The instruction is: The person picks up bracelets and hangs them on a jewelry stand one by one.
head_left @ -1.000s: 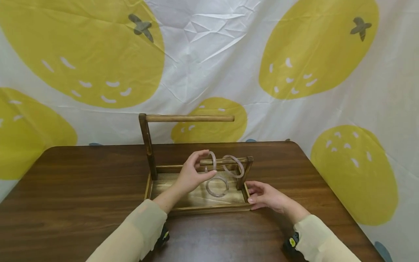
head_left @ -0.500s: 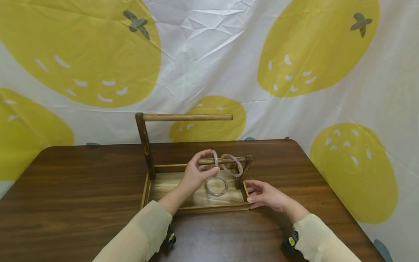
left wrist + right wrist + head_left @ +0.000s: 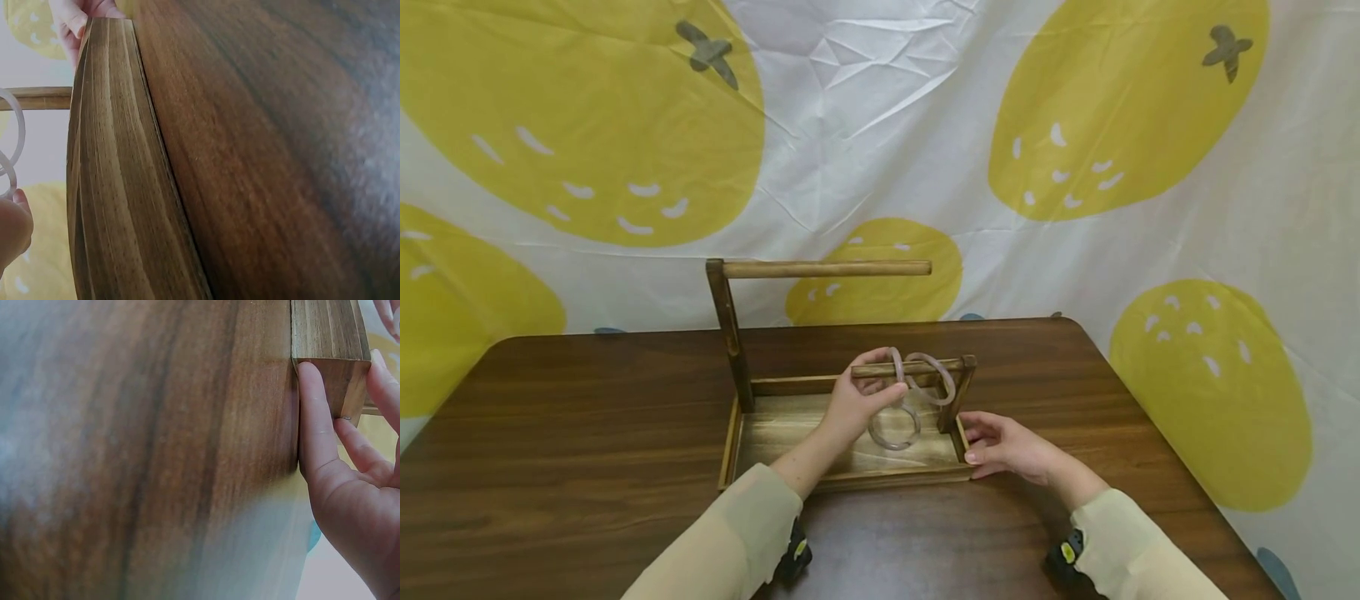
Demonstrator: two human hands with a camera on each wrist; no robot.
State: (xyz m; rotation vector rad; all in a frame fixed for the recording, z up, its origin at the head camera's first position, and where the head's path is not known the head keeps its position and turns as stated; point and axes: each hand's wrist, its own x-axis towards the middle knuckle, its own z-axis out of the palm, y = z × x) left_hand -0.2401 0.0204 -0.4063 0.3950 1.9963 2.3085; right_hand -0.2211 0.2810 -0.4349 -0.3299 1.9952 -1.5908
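Observation:
In the head view a wooden stand (image 3: 842,480) with a tray base carries a tall bar and a low bar (image 3: 872,369). My left hand (image 3: 852,406) pinches a pale translucent bangle (image 3: 898,364) between thumb and fingers; the low bar passes through it. Another bangle (image 3: 942,368) hangs on the low bar close to its post. A further bangle (image 3: 876,437) lies in the tray below, partly behind my left thumb. My right hand (image 3: 1017,451) rests against the tray's right end, its fingers fairly straight on the end wall in the right wrist view.
The tall bar (image 3: 827,269) reaches rightward from the left post (image 3: 730,333), above and behind my left hand. The stand sits on a dark wooden table (image 3: 587,433). Behind the table hangs a white cloth (image 3: 880,150) with yellow fruit prints.
My left hand has moved to the right along the low bar, taking its bangle nearer the one by the post. The right hand stays at the tray end.

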